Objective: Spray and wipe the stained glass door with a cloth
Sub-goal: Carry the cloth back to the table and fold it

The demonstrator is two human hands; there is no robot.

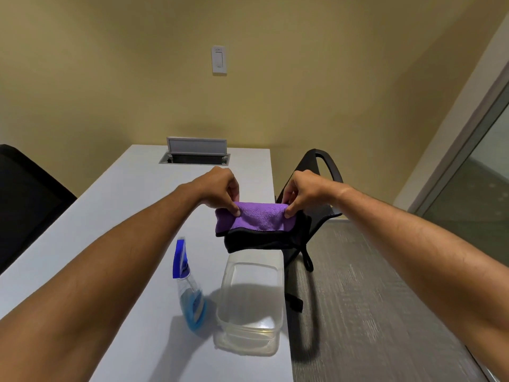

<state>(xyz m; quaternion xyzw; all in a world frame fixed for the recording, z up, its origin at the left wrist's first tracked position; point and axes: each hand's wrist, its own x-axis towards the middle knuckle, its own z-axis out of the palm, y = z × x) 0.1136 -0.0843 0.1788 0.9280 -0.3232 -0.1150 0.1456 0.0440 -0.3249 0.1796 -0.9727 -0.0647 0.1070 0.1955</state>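
A purple cloth [259,220] with a black underside and a black loop hangs folded in the air above the white table [124,216]. My left hand [220,190] pinches its top left corner and my right hand [303,193] pinches its top right corner. Below the cloth, a clear spray bottle [190,288] with a blue trigger and blue liquid stands on the table. The glass door [479,188] with its grey metal frame runs along the right edge of the view.
A clear plastic container [252,301] stands at the table's right edge beside the bottle. A black chair [316,194] sits to the right of the table on grey carpet, another black chair [24,199] at the left. A cable box with its flap raised [195,153] is at the table's far end.
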